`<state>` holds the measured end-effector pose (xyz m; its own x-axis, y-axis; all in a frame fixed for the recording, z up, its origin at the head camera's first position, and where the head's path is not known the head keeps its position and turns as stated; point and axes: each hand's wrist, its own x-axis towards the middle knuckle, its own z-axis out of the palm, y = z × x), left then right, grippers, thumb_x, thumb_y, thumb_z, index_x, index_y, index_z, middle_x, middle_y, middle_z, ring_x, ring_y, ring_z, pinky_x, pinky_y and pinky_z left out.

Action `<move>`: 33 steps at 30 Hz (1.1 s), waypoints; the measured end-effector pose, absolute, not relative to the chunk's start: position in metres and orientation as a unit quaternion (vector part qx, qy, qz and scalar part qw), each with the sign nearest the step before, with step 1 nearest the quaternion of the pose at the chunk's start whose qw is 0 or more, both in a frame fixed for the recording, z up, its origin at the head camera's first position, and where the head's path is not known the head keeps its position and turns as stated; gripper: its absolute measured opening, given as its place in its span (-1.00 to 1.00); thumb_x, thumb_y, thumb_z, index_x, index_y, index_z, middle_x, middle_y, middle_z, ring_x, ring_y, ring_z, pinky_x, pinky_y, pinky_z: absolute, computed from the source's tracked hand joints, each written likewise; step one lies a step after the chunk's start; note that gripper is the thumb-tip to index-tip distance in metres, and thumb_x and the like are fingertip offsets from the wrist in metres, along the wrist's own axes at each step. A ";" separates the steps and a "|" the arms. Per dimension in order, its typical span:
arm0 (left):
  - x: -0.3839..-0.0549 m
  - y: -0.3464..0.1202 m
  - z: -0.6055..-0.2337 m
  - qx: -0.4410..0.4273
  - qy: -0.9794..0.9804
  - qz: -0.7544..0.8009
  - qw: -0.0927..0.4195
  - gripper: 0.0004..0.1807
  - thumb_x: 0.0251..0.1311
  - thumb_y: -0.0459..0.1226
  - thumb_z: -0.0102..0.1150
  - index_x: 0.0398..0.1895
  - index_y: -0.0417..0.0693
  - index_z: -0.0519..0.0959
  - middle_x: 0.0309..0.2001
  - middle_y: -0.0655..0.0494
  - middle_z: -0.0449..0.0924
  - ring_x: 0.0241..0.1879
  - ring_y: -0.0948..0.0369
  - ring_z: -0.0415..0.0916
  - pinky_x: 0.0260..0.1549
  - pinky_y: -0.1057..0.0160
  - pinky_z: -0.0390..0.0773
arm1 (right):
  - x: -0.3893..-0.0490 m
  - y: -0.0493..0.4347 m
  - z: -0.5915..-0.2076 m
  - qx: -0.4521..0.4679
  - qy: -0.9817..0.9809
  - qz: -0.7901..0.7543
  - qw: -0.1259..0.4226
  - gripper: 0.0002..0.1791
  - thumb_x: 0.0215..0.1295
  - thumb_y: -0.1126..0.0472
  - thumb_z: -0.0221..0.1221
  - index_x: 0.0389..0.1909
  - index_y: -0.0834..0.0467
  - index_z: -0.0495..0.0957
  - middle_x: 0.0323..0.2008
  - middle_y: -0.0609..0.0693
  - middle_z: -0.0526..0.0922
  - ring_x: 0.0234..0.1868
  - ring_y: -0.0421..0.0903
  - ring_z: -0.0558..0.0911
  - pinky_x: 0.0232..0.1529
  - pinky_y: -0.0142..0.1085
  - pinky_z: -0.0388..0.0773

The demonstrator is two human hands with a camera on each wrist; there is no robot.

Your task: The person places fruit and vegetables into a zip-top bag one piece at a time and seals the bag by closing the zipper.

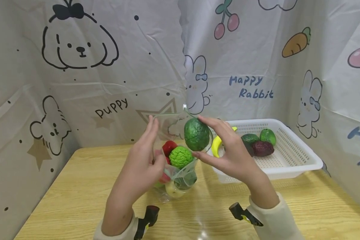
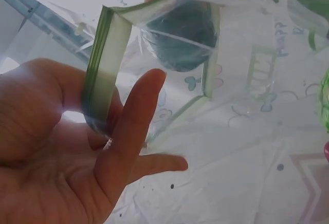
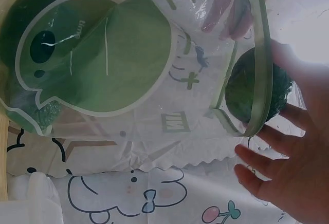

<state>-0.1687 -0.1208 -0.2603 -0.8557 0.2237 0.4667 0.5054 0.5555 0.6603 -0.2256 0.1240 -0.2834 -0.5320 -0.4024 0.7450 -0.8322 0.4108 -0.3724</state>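
My left hand (image 1: 144,163) holds the green-edged rim of a clear zip bag (image 2: 105,75), its fingers reaching inside the mouth. Between the thumb and fingers of my right hand (image 1: 232,150) is a dark green, wrinkled toy avocado (image 1: 197,134), at the bag's mouth. The bag stands on the table, its mouth spread. Inside lie a bright green bumpy fruit (image 1: 181,157), a red fruit (image 1: 169,147) and other pieces partly hidden by the film. In the right wrist view, a green cartoon print (image 3: 123,54) covers part of the bag.
A white perforated basket (image 1: 303,166) stands at the right on the wooden table (image 1: 87,186). It holds a yellow banana (image 1: 216,146), a dark purple avocado (image 1: 263,148) and several green pieces. Printed cloth (image 1: 108,83) hangs around the table's back and sides.
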 end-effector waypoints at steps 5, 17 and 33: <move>-0.166 -0.119 -0.258 -0.183 -0.864 -0.439 0.165 -0.06 0.16 -0.59 -0.03 0.64 -0.07 -0.06 0.64 0.19 -0.31 -0.78 0.34 0.04 -0.77 0.37 0.28 | -0.225 0.125 -0.284 0.379 -0.795 0.378 0.287 -0.13 0.17 0.18 0.45 0.51 0.06 0.30 0.44 0.00 0.37 0.46 0.00 0.32 0.43 0.05 0.30; -0.168 -0.120 -0.260 -0.173 -0.853 -0.458 0.180 -0.08 0.17 -0.58 -0.07 0.63 -0.08 -0.05 0.63 0.20 -0.28 -0.73 0.34 -0.01 -0.79 0.36 0.23 | -0.218 0.128 -0.282 0.332 -0.851 0.350 0.208 -0.55 0.44 0.13 0.21 0.30 0.14 0.57 0.41 0.12 0.38 0.09 -0.02 0.62 0.00 -0.08 0.66; -0.174 -0.119 -0.262 -0.174 -0.831 -0.488 0.205 -0.10 0.12 -0.62 -0.08 0.61 -0.09 0.06 0.61 0.23 -0.10 -0.22 0.12 0.55 -0.82 0.35 0.16 | -0.208 0.115 -0.282 0.280 -0.830 0.417 0.242 -0.48 0.38 0.24 0.25 0.33 0.30 0.50 0.32 0.12 0.44 -0.24 -0.21 0.61 -0.34 -0.36 0.68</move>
